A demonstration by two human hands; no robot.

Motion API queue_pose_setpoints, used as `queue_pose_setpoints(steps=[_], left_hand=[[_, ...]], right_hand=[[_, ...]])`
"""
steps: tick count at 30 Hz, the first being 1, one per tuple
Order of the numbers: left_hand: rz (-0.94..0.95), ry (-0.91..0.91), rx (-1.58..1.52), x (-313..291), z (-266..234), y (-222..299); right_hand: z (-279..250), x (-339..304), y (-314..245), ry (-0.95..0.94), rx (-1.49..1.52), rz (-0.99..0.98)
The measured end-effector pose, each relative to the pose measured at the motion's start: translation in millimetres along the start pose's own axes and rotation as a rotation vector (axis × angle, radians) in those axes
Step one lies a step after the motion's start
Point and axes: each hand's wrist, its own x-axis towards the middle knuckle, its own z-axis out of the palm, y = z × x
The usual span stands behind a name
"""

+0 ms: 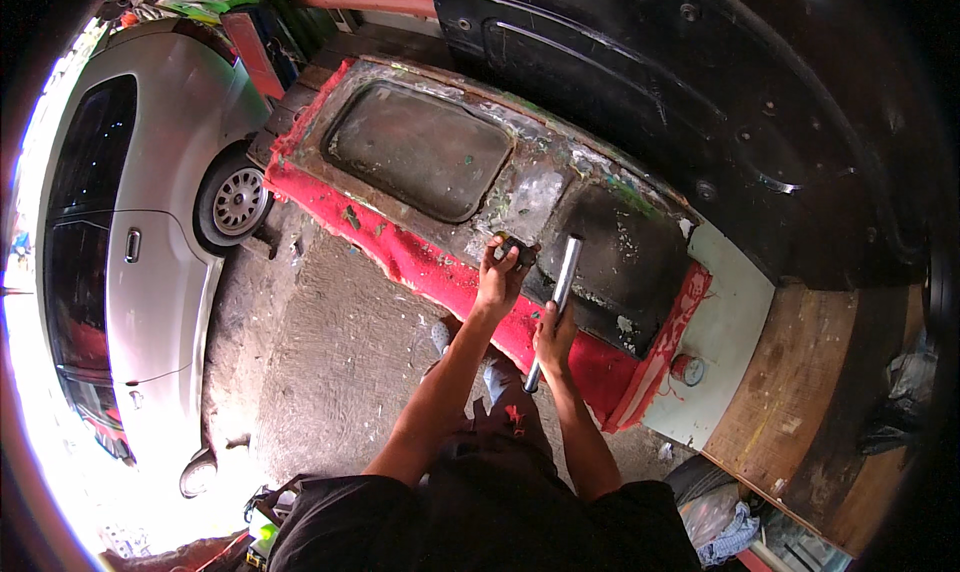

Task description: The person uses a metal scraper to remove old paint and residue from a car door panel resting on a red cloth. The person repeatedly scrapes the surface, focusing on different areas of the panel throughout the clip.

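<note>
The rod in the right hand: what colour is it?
The rod is shiny silver, best seen in the head view.

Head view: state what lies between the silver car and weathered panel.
The head view shows concrete floor, then red cloth, between the silver car and weathered panel.

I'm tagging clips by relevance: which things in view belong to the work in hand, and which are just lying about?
Likely in the work:
small dark object in the left hand
metal tube in the right hand
worn panel before them
red cloth under the panel

Seemingly just about:
silver car
large black panel behind
round container, role unclear
</note>
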Motion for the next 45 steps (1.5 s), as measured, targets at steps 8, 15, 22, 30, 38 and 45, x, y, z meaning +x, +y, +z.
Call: queue_pose_setpoints(steps=[8,15,22,30,38,45], left_hand=[[0.026,-0.025,-0.013,0.2,-0.1,-9.7],[0.046,0.056,-0.063,3.7,11.9,-11.8],[0.086,0.308,0.039,11.1,0.9,-10.8],[0.091,0.049,-0.105,3.7,8.1,-6.1],[0.035,0.173,-0.118,-5.8,28.8,-9.0],[0.044,0.21,-0.171,-1.7,29.0,-4.2]], right_hand=[[-7.4,-6.9,12.7,-0.076,-0.101,-0.051],[-11.6,-10.0,-10.0,-0.091,0.065,-0.011],[0.6,18.2,-11.5,-0.211,-0.409,-0.231],[-8.1,17.4,-35.4,0.011,-0.105,-0.182],[-10.5,16.0,-16.5,-0.022,-0.134,-0.21],[-14.8,0.3,-33.8,-0.121,-0.04,-0.042]])
